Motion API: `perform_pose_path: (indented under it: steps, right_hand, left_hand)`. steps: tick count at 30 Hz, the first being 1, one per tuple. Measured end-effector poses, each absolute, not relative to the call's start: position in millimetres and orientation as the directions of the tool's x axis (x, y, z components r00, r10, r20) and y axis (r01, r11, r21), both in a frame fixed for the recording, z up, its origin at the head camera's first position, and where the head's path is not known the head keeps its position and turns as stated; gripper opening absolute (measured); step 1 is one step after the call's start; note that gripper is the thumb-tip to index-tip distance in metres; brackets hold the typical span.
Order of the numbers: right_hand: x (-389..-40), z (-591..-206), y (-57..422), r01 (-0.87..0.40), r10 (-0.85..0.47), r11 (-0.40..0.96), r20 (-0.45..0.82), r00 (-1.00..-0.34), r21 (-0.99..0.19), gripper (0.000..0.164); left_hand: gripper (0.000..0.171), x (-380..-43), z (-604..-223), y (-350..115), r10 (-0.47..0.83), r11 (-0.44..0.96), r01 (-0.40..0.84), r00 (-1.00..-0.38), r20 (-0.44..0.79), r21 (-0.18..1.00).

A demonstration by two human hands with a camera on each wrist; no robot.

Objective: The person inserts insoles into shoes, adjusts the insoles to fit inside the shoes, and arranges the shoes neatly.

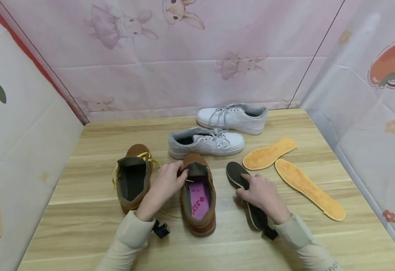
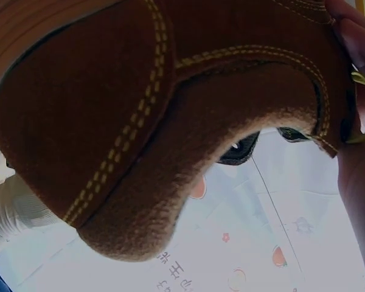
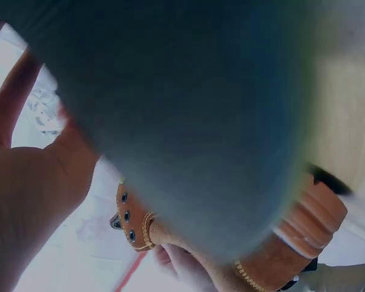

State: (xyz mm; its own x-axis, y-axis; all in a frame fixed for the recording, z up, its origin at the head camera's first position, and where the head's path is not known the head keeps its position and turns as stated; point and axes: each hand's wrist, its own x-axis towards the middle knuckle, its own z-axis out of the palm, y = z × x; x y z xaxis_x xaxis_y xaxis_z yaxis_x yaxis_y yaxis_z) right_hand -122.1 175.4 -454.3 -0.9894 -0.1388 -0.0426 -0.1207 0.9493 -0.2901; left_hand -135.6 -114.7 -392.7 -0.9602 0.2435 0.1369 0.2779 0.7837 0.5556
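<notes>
My left hand [image 1: 168,180] grips the opening of a brown leather shoe [image 1: 202,227] near its tongue. A pink insole [image 1: 199,199] with red print shows inside this shoe. In the left wrist view, the leather side of the brown shoe [image 2: 79,109] with yellow double stitching fills much of the frame. My right hand [image 1: 261,192] holds a black insole [image 1: 235,172] between thumb and fingers, to the right of that shoe. The same black insole [image 3: 176,121] looms large and blurred in the right wrist view.
Another brown shoe [image 1: 128,203] with yellow laces stands at the left, dark inside. Two white sneakers [image 1: 205,146] [image 1: 231,118] lie toward the back. Orange fuzzy insoles [image 1: 268,155] [image 1: 309,186] rest on the wooden table [image 1: 92,150] at the right. Printed curtains [image 1: 184,82] surround it.
</notes>
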Motion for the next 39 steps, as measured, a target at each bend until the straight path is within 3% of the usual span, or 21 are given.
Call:
perform_pose_path:
  steps: [8,17,22,29,39]
  right_hand:
    - [-118.1,-459.6,172.1,-0.125,-0.124,0.962,0.019,-0.992,-0.243,0.052]
    - [-114.2,-464.4,166.4,-0.149,-0.141,0.968,0.054,-0.989,-0.203,0.063]
    - [-114.3,-464.9,163.8,-0.149,-0.143,0.970,0.046,-0.989,-0.191,0.066]
    - [-116.9,-462.9,166.5,-0.130,-0.117,0.960,0.069,-0.991,-0.247,0.052]
    - [-117.2,-414.8,161.7,-0.191,-0.126,0.922,0.205,-0.971,-0.338,0.040]
  left_hand:
    - [0.027,-134.8,-392.8,-113.0,0.196,0.771,0.237,-0.972,0.134,0.591]
    - [0.021,-126.5,-382.1,-105.5,0.137,0.797,0.113,-0.991,0.004,0.593]
    - [0.019,-127.6,-380.1,-102.8,0.149,0.819,0.140,-0.988,0.030,0.556]
    - [0.018,-130.8,-383.9,-105.9,0.150,0.790,0.181,-0.983,0.102,0.586]
    - [0.029,-133.6,-384.9,-107.2,0.173,0.803,0.215,-0.977,0.128,0.556]
